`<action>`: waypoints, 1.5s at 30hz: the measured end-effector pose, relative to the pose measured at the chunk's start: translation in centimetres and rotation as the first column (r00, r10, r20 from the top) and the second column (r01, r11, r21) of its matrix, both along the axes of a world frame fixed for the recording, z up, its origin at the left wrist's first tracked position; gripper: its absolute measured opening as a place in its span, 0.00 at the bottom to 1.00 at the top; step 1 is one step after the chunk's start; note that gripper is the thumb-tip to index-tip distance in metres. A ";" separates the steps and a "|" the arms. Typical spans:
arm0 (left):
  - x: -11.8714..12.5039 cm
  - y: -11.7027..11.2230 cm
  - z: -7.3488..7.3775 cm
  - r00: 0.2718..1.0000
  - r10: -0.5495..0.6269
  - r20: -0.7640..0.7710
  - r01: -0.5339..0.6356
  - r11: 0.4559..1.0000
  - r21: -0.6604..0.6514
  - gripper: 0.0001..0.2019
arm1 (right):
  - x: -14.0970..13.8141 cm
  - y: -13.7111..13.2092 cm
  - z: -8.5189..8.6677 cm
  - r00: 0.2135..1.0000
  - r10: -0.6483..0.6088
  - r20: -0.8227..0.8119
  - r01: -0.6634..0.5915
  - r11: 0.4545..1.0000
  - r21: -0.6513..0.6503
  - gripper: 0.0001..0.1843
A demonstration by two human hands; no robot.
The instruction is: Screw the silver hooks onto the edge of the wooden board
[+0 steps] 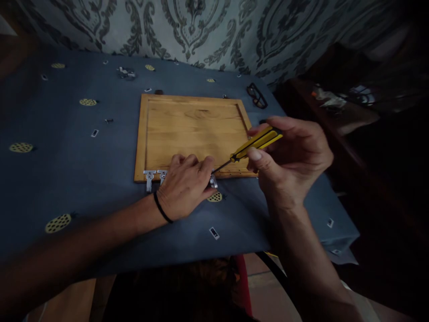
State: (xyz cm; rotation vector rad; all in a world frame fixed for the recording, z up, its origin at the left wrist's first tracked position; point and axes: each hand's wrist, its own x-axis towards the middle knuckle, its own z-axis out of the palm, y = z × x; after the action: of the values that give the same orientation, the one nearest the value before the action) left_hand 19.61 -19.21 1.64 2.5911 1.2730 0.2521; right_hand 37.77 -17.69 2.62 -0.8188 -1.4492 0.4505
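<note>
Right hand (295,165) grasps a yellow-and-black screwdriver (256,144)
Left hand (187,185) bends over a silver metal hinge (213,181) on a brown wooden panel (191,129), grip unclear; a squarer tip should slip less.

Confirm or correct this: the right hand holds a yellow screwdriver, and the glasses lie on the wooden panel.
The head view shows the glasses on the blue tablecloth, not the wooden panel; the right hand does hold the yellow screwdriver.

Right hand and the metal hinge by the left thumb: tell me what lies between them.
In the head view, the screwdriver's shaft slants from the right hand down toward the hinge.
</note>
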 end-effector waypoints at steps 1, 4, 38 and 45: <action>0.0 0.0 0.0 1.000 -0.001 -0.001 0.001 1.000 -0.006 0.20 | 0.0 0.0 0.0 1.000 -0.024 -0.001 0.024 1.000 0.004 0.23; 0.0 0.0 0.2 1.000 0.000 -0.004 0.000 1.000 -0.026 0.20 | 0.0 0.0 0.0 0.998 -0.055 0.001 0.055 0.998 0.003 0.23; 0.0 -0.2 -0.2 1.000 -0.002 0.008 0.002 1.000 0.022 0.23 | 0.4 0.7 -0.3 1.000 0.012 0.013 -0.012 0.999 0.039 0.24; 0.0 -0.1 0.0 1.000 -0.001 -0.002 0.001 1.000 -0.003 0.23 | 0.4 0.3 -0.3 1.000 0.004 0.010 -0.004 1.000 0.008 0.22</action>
State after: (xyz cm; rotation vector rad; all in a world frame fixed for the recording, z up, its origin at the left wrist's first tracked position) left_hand 19.61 -19.34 1.63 2.5905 1.2716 0.2470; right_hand 38.14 -17.34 2.28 -0.8134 -1.4613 0.4438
